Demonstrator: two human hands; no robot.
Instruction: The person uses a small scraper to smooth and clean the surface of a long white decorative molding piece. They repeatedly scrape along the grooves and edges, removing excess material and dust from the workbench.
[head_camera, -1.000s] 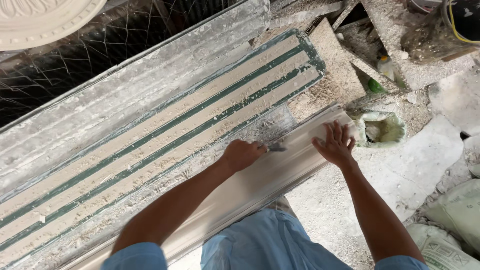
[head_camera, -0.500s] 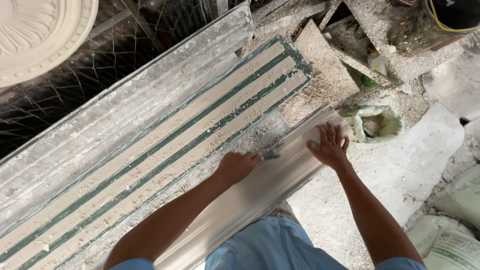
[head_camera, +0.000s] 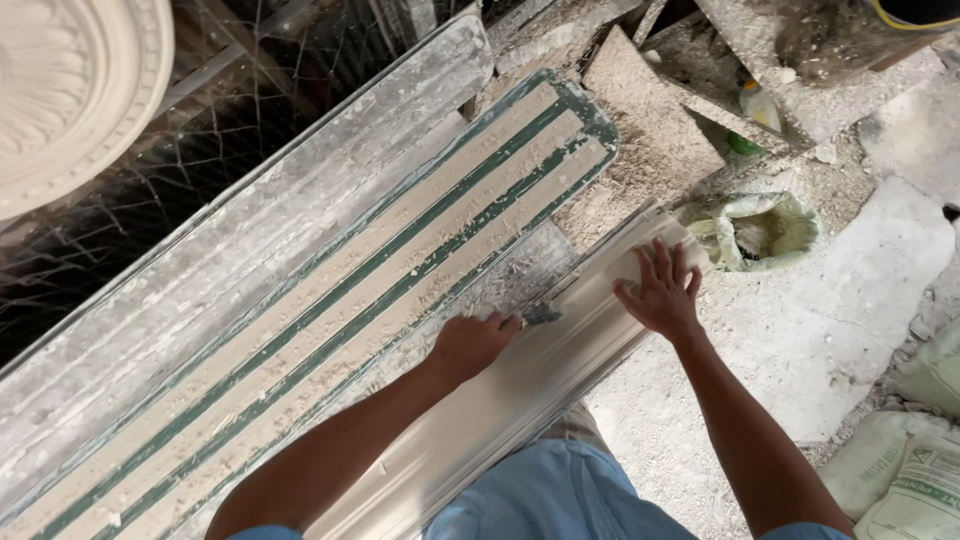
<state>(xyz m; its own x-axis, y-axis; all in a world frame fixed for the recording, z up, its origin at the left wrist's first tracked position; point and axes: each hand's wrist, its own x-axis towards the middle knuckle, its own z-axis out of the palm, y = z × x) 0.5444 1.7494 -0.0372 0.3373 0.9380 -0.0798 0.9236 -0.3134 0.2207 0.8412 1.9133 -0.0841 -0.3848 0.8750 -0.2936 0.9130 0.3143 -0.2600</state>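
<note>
A long white plaster cornice moulding (head_camera: 520, 395) lies at a slant along the near edge of a dusty workbench (head_camera: 250, 270). My left hand (head_camera: 470, 343) is closed on a small metal scraper (head_camera: 540, 314), whose blade rests on the moulding's upper edge. My right hand (head_camera: 660, 290) lies flat with fingers spread on the moulding near its far end. A green mould (head_camera: 420, 270) with several plaster-filled strips runs along the bench beside the moulding.
A round white plaster ceiling rose (head_camera: 70, 90) sits at top left over wire mesh (head_camera: 250, 110). A greenish bag (head_camera: 765, 230) of plaster lies on the rubble-strewn floor at right. Sacks (head_camera: 910, 470) lie at bottom right.
The view has shifted, so everything sits slightly lower and to the right. My left hand with the scraper has moved a little along the moulding's edge; my right hand stays flat on it.
</note>
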